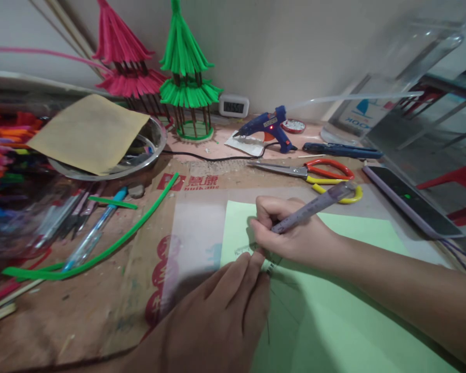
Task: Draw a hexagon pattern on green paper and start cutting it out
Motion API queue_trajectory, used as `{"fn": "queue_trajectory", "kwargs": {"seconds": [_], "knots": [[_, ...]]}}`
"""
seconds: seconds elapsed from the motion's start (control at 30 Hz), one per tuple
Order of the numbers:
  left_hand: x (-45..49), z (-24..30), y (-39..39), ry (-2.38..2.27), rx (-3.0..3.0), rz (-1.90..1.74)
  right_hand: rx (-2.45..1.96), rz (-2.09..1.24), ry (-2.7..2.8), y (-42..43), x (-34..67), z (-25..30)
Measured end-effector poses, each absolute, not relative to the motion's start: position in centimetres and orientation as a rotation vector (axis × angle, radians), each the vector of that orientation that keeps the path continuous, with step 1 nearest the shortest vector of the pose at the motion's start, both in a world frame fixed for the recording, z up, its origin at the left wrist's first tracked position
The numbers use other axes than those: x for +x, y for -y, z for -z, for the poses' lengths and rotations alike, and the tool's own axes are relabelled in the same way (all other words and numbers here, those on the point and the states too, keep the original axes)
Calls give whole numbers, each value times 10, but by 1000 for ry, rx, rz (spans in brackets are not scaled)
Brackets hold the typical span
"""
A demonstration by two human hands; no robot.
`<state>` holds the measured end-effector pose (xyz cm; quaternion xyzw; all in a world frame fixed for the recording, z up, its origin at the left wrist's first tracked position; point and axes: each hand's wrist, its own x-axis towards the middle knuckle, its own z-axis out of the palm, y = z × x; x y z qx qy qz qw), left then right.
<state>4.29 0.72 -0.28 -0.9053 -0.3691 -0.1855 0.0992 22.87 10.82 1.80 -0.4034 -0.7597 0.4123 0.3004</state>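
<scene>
My right hand (279, 228) is closed round a purple pen (310, 207), its tip hidden behind the fingers. Under it lies a sheet of light green paper (357, 316) with a few thin drawn lines. My left hand (229, 305) rests on the sheet, fingers stretched out and fingertips close to the right hand. Beneath those fingertips a clear ruler (241, 250) with dark markings partly shows; the rest is covered by the hands.
Scissors (287, 168), a blue glue gun (264, 127), a utility knife (341, 150) and a phone (411, 199) lie beyond the paper. Pink (124, 41) and green pipe-cleaner towers (188, 96) stand behind. Leftward are a metal bowl (159, 137), pens (97, 228) and a green strip (128, 235).
</scene>
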Motion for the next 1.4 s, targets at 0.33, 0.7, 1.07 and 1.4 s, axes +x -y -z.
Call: {"fn": "queue_trajectory", "kwargs": {"seconds": [0.33,0.7,1.07,1.4], "knots": [[42,3,-8,1103,-2651,526,-1086,-1065,1989,-111,231,-19],[42,-3,-9,1068,-2670,468,-1099,-1044,2035,-111,230,-20],[40,-1,-10,1054,-2712,452,-1083,-1053,2019,-111,230,-19],[36,5,-11,1002,-2670,498,-1094,-1098,1945,-113,231,-20]]}}
